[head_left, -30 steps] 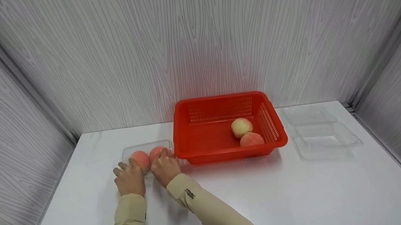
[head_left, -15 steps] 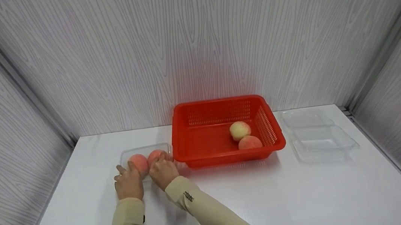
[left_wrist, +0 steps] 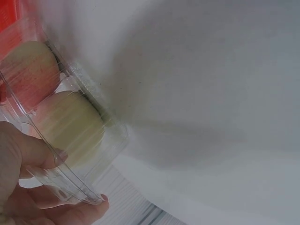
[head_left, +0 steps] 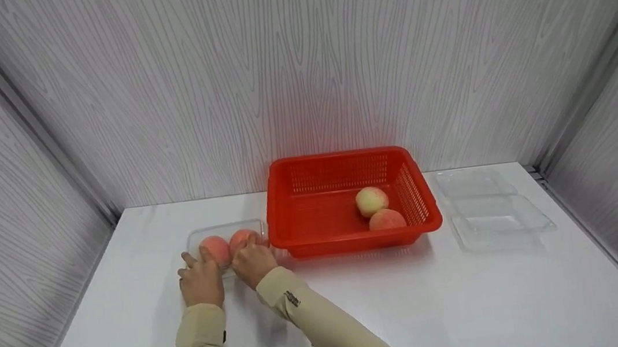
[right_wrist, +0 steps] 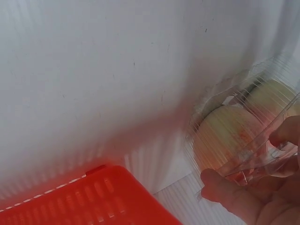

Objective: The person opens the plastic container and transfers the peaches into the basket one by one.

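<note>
Two pinkish peaches lie side by side in a clear plastic clamshell box (head_left: 225, 227) on the left of the table. The left peach (head_left: 214, 249) shows pale yellow in the left wrist view; the right peach (right_wrist: 225, 136) is just beside it. My left hand (head_left: 202, 281) grips the box's near left edge, with the thumb (left_wrist: 40, 154) on the plastic and a fingertip (left_wrist: 101, 200) at the rim corner. At the near right edge, my right hand (head_left: 252, 261) pinches the plastic rim between thumb and fingers. The hands hide the box's front part in the head view.
A red plastic basket (head_left: 358, 243) stands close to the right of the box, with a pale peach (head_left: 372, 201) and a pink peach (head_left: 387, 219) inside. Farther right lies another open clear box (head_left: 500, 216). White wood-grain panels (head_left: 320, 67) enclose the back and sides.
Both hands stay at the box edges. The left fingers have shifted slightly, and the whole head view has moved a little. Peaches and basket keep their places.
</note>
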The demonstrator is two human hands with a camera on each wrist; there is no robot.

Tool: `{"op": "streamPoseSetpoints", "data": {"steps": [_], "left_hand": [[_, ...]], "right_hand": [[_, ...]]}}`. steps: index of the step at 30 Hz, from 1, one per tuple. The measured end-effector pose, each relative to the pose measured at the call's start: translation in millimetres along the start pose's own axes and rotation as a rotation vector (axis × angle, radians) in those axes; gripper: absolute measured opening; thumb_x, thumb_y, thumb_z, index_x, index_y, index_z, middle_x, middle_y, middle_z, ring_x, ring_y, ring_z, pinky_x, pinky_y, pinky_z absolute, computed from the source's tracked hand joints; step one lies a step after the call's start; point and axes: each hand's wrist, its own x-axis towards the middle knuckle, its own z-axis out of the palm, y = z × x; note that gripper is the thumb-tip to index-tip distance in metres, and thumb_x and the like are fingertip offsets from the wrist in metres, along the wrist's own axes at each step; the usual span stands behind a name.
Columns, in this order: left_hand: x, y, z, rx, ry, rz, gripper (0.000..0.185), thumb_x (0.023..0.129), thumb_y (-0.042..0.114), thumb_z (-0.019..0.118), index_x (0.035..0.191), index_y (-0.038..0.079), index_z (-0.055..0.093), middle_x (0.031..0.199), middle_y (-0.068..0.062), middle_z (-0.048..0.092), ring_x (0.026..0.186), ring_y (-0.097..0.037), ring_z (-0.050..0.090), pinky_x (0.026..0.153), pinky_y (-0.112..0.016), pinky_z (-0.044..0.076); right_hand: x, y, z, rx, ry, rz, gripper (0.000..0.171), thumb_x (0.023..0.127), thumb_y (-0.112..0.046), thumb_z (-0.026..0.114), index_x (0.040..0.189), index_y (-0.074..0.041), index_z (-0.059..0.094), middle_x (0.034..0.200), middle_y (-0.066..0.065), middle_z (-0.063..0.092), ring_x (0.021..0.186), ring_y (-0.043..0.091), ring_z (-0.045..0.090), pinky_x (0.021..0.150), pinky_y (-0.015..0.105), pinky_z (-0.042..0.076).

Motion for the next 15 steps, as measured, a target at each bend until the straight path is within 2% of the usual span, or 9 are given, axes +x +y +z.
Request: {"op": "streamPoseSetpoints", "data": {"steps": [6,8,15], "left_hand": [[4.2,2.3,-3.4,0.004,-0.052,0.009,0.034,0.094,-0.009,0.052,0.127,-0.019,0.052,0.117,-0.053,0.051,0.081,-0.065,0.062,0.062,-0.062,0.057],[3.0,1.4,-3.9,0.011,-0.041,0.01,0.034,0.093,-0.01,0.051,0.127,-0.019,0.052,0.116,-0.053,0.051,0.08,-0.064,0.062,0.061,-0.062,0.057],[-1.1,0.0,-3.0,0.015,0.001,0.032,0.033,0.092,-0.01,0.055,0.123,-0.02,0.054,0.114,-0.053,0.053,0.078,-0.065,0.062,0.059,-0.062,0.057]], "right_hand": [[0.8,6.8,-1.9,-0.058,-0.045,-0.049,0.026,0.103,-0.018,0.057,0.117,-0.005,0.075,0.101,0.009,0.074,0.057,0.009,0.062,0.05,0.021,0.053],[0.1,6.9,-2.5,-0.061,-0.044,-0.056,0.028,0.103,-0.018,0.056,0.119,-0.003,0.074,0.102,0.009,0.073,0.058,0.008,0.062,0.05,0.021,0.053],[-3.3,4.2,0.1,-0.038,0.004,-0.044,0.025,0.101,-0.019,0.058,0.111,-0.007,0.077,0.102,0.009,0.072,0.073,0.014,0.065,0.05,0.021,0.054]]}}
